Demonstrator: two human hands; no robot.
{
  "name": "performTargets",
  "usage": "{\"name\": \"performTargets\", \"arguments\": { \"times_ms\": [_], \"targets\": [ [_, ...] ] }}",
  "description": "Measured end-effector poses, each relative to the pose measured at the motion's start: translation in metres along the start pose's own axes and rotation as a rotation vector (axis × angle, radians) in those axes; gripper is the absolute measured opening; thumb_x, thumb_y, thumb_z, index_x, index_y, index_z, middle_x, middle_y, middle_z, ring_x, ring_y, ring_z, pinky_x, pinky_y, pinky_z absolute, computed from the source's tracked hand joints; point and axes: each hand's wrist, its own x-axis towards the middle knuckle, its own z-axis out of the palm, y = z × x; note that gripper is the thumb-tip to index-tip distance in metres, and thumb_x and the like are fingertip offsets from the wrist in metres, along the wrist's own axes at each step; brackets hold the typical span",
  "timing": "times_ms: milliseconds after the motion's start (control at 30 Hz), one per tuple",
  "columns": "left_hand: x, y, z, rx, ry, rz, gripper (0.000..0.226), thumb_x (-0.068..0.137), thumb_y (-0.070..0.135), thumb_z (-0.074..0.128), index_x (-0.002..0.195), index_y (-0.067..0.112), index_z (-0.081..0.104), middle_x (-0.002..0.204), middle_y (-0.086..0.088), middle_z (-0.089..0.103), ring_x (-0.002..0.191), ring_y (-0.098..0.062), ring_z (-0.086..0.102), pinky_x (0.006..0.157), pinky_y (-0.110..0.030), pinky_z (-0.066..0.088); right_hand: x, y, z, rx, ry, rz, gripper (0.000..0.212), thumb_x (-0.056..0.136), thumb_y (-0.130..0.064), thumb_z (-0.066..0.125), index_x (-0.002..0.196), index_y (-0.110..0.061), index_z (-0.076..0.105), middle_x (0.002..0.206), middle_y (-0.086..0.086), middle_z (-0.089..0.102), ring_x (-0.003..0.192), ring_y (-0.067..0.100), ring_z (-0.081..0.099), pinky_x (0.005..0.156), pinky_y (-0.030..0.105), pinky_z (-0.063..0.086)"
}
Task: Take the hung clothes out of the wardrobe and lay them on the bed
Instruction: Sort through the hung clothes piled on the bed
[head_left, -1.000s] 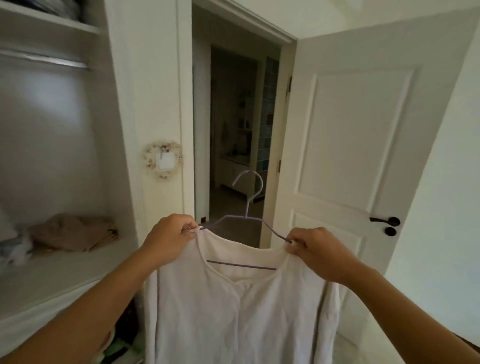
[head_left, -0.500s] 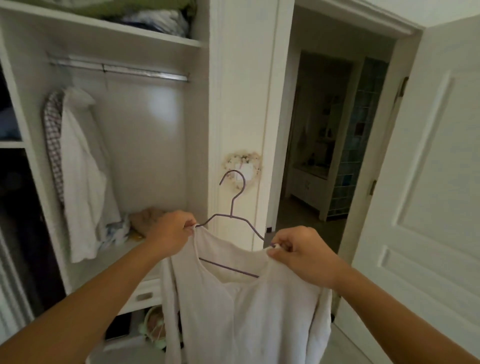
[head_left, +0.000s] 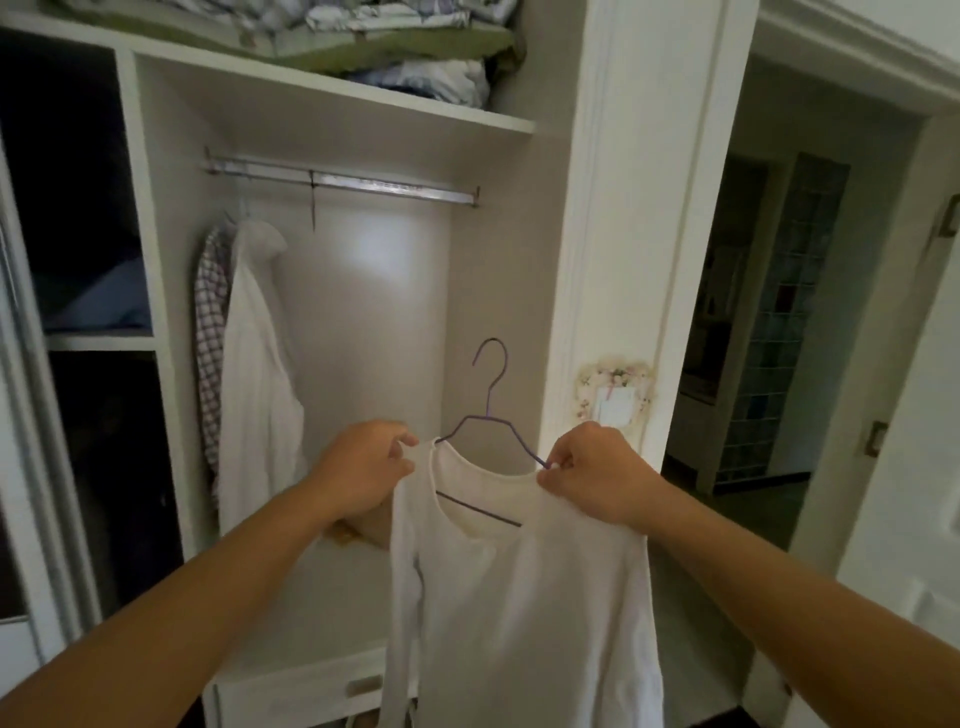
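Holding the white top (head_left: 524, 613) on its purple hanger (head_left: 491, 415), the left hand (head_left: 363, 473) and right hand (head_left: 597, 473) each pinch one shoulder, its long axis hanging down before the wardrobe (head_left: 613, 208); bed unseen.

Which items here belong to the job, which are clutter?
Job: white top on purple hanger, held by left hand and right hand; white shirt and checked shirt on rail.
Clutter: folded bedding, switch frame.

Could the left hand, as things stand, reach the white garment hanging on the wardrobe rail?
Probably not yet: the left hand grips the white top on its hanger. The path to the hung white garment looks open.
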Motion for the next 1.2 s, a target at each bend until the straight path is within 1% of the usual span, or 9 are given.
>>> {"name": "performTargets", "arguments": {
  "times_ms": [100,233,400,467,600,800,933,1067,1200],
  "targets": [
    [0.014,-0.016,-0.023,0.034,0.012,0.021,0.031,0.092,0.020,0.062,0.123,0.019,0.063,0.114,-0.002,0.064,0.103,-0.018,0.059,0.087,-0.026,0.045,0.036,-0.028,0.000,0.011,-0.011,0.003,0.029,0.084,-0.023,0.065,0.085,0.006,0.071,0.087,0.019,0.069,0.075,0.024,0.066,0.066,0.034,0.054],
    [0.038,-0.048,-0.051,0.086,-0.016,0.017,0.034,0.093,0.025,0.060,0.127,0.023,0.060,0.121,-0.001,0.062,0.108,-0.018,0.058,0.096,-0.033,0.047,0.083,-0.073,0.008,0.112,-0.012,0.025,0.026,0.081,-0.013,0.068,0.065,0.005,0.062,0.063,0.013,0.052,0.058,0.019,0.049,0.054,0.028,0.037],
    [0.086,-0.080,-0.070,0.174,0.000,0.014,0.035,0.093,0.029,0.062,0.127,0.024,0.059,0.123,-0.001,0.062,0.109,-0.017,0.058,0.096,-0.035,0.047,0.155,-0.108,0.023,0.244,0.037,0.018,0.025,0.078,-0.013,0.073,0.082,0.011,0.069,0.069,0.012,0.056,0.061,0.019,0.052,0.056,0.026,0.038],
    [0.107,-0.091,-0.072,0.206,0.015,0.017,0.035,0.094,0.025,0.061,0.129,0.023,0.058,0.125,-0.003,0.061,0.112,-0.019,0.058,0.097,-0.034,0.047,0.183,-0.116,0.025,0.262,0.057,0.001,0.025,0.077,-0.012,0.074,0.079,0.012,0.067,0.067,0.010,0.053,0.058,0.017,0.048,0.052,0.024,0.034],
    [0.150,-0.110,-0.073,0.282,0.057,0.018,0.036,0.095,0.022,0.059,0.130,0.022,0.056,0.128,-0.003,0.059,0.116,-0.020,0.057,0.098,-0.034,0.046,0.241,-0.131,0.028,0.319,0.100,-0.038,0.019,0.076,-0.010,0.074,0.066,-0.006,0.059,0.059,0.004,0.044,0.049,0.013,0.039,0.041,0.022,0.025],
    [0.213,-0.130,-0.082,0.390,0.134,-0.019,0.037,0.095,0.021,0.056,0.132,0.023,0.056,0.130,-0.005,0.058,0.117,-0.023,0.055,0.098,-0.031,0.044,0.330,-0.159,0.035,0.419,0.125,-0.114,0.021,0.072,-0.009,0.077,0.067,-0.005,0.058,0.068,0.009,0.053,0.059,0.020,0.051,0.050,0.023,0.037],
    [0.245,-0.137,-0.099,0.437,0.166,-0.024,0.039,0.095,0.017,0.054,0.134,0.019,0.055,0.133,-0.007,0.057,0.121,-0.025,0.054,0.097,-0.029,0.041,0.375,-0.183,0.037,0.446,0.097,-0.163,0.025,0.076,-0.006,0.073,0.069,-0.008,0.048,0.069,0.005,0.047,0.058,0.017,0.047,0.047,0.022,0.034],
    [0.267,-0.150,-0.117,0.549,0.198,-0.026,0.032,0.087,0.011,0.057,0.118,0.014,0.064,0.118,-0.008,0.065,0.107,-0.027,0.061,0.091,-0.036,0.049,0.409,-0.210,0.041,0.428,0.087,-0.183,0.025,0.080,-0.006,0.071,0.072,-0.009,0.047,0.075,0.005,0.048,0.063,0.015,0.048,0.051,0.024,0.039],
    [0.282,-0.164,-0.134,0.606,0.262,-0.001,0.026,0.086,0.012,0.056,0.110,0.014,0.068,0.108,-0.010,0.069,0.100,-0.028,0.064,0.086,-0.037,0.052,0.434,-0.239,0.045,0.369,0.057,-0.244,0.031,0.080,-0.003,0.070,0.066,-0.009,0.043,0.070,0.005,0.044,0.061,0.016,0.046,0.047,0.022,0.035]
  ]
}}
